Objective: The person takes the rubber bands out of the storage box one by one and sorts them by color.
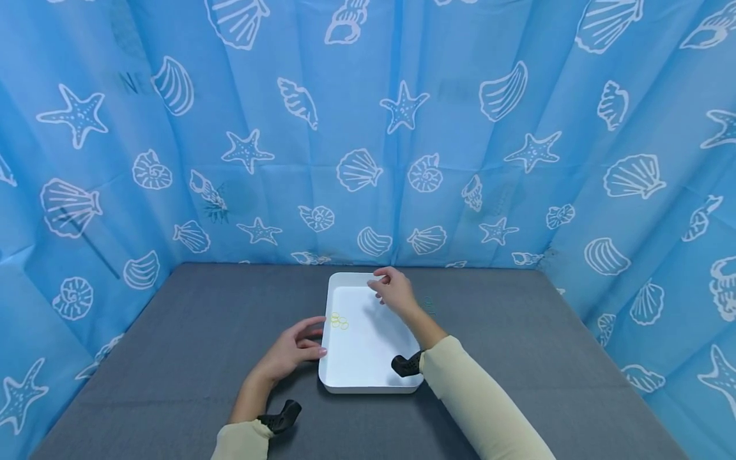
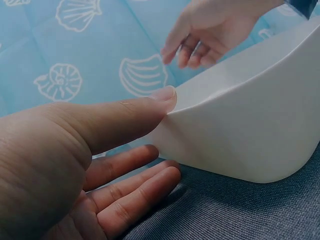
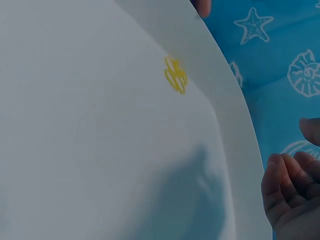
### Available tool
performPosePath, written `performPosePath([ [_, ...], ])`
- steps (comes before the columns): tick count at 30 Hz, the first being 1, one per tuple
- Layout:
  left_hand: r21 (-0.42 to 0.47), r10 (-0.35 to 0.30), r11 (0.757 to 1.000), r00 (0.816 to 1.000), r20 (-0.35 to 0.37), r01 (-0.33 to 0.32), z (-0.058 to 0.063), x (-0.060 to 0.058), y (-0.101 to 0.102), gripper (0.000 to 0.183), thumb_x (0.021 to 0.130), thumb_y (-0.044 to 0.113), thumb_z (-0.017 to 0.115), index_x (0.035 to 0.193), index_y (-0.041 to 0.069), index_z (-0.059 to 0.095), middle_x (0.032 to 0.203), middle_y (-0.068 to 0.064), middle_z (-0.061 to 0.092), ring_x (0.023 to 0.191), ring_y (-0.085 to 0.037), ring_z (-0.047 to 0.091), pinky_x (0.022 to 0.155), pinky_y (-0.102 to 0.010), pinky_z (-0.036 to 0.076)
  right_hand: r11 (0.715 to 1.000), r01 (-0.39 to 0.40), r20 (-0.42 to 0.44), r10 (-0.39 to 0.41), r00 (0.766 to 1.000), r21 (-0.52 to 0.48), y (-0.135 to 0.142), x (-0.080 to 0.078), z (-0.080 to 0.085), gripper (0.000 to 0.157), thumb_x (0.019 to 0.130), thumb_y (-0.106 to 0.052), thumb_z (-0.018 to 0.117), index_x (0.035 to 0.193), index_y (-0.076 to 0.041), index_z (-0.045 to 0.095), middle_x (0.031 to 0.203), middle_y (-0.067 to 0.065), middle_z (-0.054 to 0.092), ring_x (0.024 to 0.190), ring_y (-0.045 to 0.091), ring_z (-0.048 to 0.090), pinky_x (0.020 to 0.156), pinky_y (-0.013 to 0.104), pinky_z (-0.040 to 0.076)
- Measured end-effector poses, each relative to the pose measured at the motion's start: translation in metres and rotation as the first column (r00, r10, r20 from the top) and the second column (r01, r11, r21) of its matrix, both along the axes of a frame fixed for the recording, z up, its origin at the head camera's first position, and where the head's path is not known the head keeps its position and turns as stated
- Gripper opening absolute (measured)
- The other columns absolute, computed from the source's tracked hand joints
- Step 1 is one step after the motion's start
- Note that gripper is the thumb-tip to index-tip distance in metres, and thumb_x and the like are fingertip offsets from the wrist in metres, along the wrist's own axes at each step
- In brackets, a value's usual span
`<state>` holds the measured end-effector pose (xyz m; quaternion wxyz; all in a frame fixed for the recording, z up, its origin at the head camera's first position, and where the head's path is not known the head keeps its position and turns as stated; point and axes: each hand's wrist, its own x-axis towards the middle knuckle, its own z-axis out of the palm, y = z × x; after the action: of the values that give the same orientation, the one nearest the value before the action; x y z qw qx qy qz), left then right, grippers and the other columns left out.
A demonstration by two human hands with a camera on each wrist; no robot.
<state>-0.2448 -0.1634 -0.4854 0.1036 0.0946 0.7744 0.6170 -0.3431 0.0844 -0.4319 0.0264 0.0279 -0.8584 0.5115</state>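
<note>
A shallow white rectangular tray (image 1: 368, 367) sits on the grey table. Near its left wall lie several thin yellow loops (image 3: 176, 76) that look like rubber bands, close together on the tray floor. My left hand (image 1: 290, 351) is at the tray's left side; in the left wrist view its thumb (image 2: 162, 97) touches the rim and the other fingers stay loosely extended beside the outer wall. Over the far end of the tray hangs my right hand (image 1: 397, 292), fingers loosely bent. The right wrist view shows a gap between its thumb and fingers, with nothing visible in it.
On the cloth right of the tray, partly behind the right forearm, lie some thin green loops (image 1: 428, 305). A blue curtain (image 1: 368, 211) with white shells and starfish closes off the back and both sides. Each wrist carries a black camera mount (image 1: 406, 365).
</note>
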Motion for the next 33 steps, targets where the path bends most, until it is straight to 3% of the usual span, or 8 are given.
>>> performPosePath([
  [9, -0.002, 0.001, 1.000, 1.000, 0.004, -0.001, -0.001, -0.001, 0.001, 0.068, 0.085, 0.018, 0.077, 0.145, 0.014, 0.045, 0.139, -0.020, 0.050, 0.098, -0.024, 0.064, 0.090, -0.044, 0.049, 0.993, -0.070, 0.019, 0.069, 0.997, 0.091, -0.019, -0.003, -0.011, 0.041, 0.090, -0.022, 0.071, 0.125, -0.005, 0.057, 0.084, 0.006, 0.057, 0.071, 0.021, 0.061, 0.059, 0.029, 0.048],
  [14, -0.001, -0.004, 1.000, 1.000, 0.007, 0.004, 0.000, -0.001, 0.001, 0.067, 0.086, 0.018, 0.076, 0.145, 0.014, 0.045, 0.138, -0.019, 0.051, 0.100, -0.024, 0.064, 0.090, -0.044, 0.049, 0.970, -0.163, 0.026, 0.161, 0.987, 0.178, -0.020, -0.002, -0.022, 0.043, 0.089, -0.022, 0.073, 0.126, -0.006, 0.058, 0.083, 0.003, 0.058, 0.067, 0.016, 0.055, 0.059, 0.029, 0.045],
  [18, -0.004, -0.003, 1.000, 1.000, 0.009, 0.003, 0.000, -0.001, 0.000, 0.066, 0.086, 0.018, 0.076, 0.145, 0.015, 0.045, 0.137, -0.019, 0.051, 0.100, -0.024, 0.064, 0.090, -0.044, 0.049, 0.938, -0.279, 0.052, 0.274, 0.960, 0.207, -0.021, -0.001, -0.027, 0.039, 0.087, -0.016, 0.075, 0.122, -0.007, 0.062, 0.085, 0.002, 0.059, 0.073, 0.016, 0.055, 0.062, 0.028, 0.046],
  [25, 0.004, -0.014, 1.000, 1.000, -0.001, 0.014, 0.001, -0.002, -0.001, 0.067, 0.086, 0.018, 0.076, 0.145, 0.013, 0.044, 0.138, -0.021, 0.051, 0.100, -0.025, 0.064, 0.090, -0.044, 0.049, 0.849, -0.468, 0.097, 0.459, 0.883, 0.243, -0.023, -0.003, -0.029, 0.026, 0.084, -0.003, 0.074, 0.109, -0.010, 0.070, 0.082, -0.001, 0.060, 0.073, 0.014, 0.054, 0.063, 0.026, 0.044],
  [28, 0.008, -0.015, 1.000, 1.000, -0.003, 0.015, 0.001, -0.001, -0.001, 0.067, 0.086, 0.017, 0.076, 0.145, 0.012, 0.044, 0.138, -0.021, 0.051, 0.100, -0.025, 0.064, 0.089, -0.043, 0.050, 0.822, -0.503, 0.116, 0.491, 0.863, 0.265, -0.023, -0.003, -0.032, 0.022, 0.085, -0.003, 0.074, 0.105, -0.012, 0.072, 0.077, -0.002, 0.059, 0.069, 0.013, 0.052, 0.063, 0.025, 0.042],
  [33, 0.006, -0.008, 1.000, 1.000, 0.000, 0.008, 0.000, -0.001, 0.000, 0.068, 0.085, 0.018, 0.077, 0.145, 0.013, 0.045, 0.137, -0.021, 0.051, 0.099, -0.025, 0.064, 0.088, -0.044, 0.050, 0.811, -0.520, 0.153, 0.497, 0.854, 0.269, -0.023, 0.001, -0.032, 0.018, 0.085, -0.003, 0.073, 0.097, -0.016, 0.074, 0.076, 0.000, 0.058, 0.069, 0.014, 0.051, 0.063, 0.025, 0.040],
])
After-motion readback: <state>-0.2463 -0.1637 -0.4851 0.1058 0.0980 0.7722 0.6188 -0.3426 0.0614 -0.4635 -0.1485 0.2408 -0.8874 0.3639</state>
